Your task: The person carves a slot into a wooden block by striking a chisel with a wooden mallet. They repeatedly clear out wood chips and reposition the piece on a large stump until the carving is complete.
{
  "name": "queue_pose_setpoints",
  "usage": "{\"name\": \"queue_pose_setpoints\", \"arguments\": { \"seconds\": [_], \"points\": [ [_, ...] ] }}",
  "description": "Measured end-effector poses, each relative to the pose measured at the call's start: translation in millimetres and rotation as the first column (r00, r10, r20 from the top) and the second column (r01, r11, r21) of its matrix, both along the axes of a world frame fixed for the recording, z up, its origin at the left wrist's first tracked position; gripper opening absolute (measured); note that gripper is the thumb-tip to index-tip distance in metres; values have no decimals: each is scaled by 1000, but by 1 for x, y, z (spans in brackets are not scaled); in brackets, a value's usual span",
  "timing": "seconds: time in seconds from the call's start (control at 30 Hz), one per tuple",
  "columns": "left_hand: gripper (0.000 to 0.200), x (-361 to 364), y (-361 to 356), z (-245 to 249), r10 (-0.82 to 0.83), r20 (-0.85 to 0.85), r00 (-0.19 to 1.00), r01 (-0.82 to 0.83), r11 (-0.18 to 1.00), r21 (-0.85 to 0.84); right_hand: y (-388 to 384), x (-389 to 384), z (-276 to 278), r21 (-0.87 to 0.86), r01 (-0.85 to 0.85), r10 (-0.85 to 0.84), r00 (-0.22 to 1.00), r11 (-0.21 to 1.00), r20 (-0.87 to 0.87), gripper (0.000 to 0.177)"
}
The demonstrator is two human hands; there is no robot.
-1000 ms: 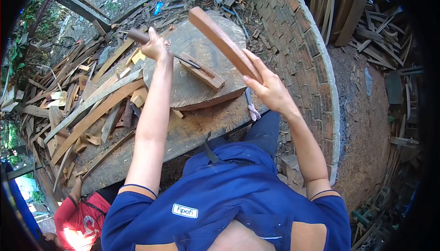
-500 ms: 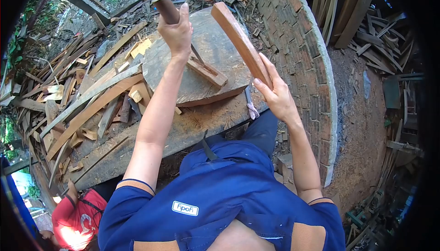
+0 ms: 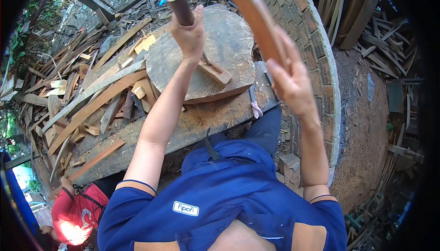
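Note:
My left hand [image 3: 189,38] is closed round the thick round handle of a chisel [image 3: 180,9]. The chisel's narrow blade slants down into a slot cut in a short wooden block [image 3: 220,75]. This block lies on a broad, round tree-stump slab [image 3: 224,29]. In my right hand [image 3: 293,84] is a long, squared wooden bar [image 3: 256,15], lifted to the right of the chisel and apart from it. Motion blurs the bar and the right fingers, and the bar's far end runs out of the top of the view.
Scrap wood strips [image 3: 98,100] lie heaped left of the slab. A curved brick wall [image 3: 316,63] stands close on the right. A tool with a cloth-wrapped end [image 3: 255,108] rests near the bench edge. At lower left, a person in red [image 3: 80,214] holds a reddish strip [image 3: 96,159].
My right hand has raised the wooden bar, moving it up and right in view. The left hand still grips the chisel. The other person's strip has turned, showing its broad face.

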State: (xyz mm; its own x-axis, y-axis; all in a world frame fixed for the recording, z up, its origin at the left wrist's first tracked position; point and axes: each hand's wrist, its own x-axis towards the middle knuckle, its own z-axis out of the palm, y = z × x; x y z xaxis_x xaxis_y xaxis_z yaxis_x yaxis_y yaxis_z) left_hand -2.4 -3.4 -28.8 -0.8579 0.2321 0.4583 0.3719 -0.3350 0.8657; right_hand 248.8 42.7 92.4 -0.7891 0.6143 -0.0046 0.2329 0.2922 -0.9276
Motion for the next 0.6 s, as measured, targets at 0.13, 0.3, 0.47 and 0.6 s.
{"name": "queue_pose_setpoints", "arguments": {
  "seconds": [0.13,0.3,0.47,0.6],
  "points": [
    [24,23,-4,9,-56,-183,982,33,991,-126,-3,-21,54,98,84,-59,971,992,-233,58],
    [25,42,-1,17,-72,-237,969,48,993,-108,15,-34,36,249,-194,161,976,949,147,52],
    [27,41,-3,16,-62,-229,971,19,983,-184,7,-31,63,418,-46,96,991,907,-98,54],
    [28,49,6,20,-93,-258,961,68,992,-106,9,-32,47,564,-202,104,974,801,202,62]
  ]
}}
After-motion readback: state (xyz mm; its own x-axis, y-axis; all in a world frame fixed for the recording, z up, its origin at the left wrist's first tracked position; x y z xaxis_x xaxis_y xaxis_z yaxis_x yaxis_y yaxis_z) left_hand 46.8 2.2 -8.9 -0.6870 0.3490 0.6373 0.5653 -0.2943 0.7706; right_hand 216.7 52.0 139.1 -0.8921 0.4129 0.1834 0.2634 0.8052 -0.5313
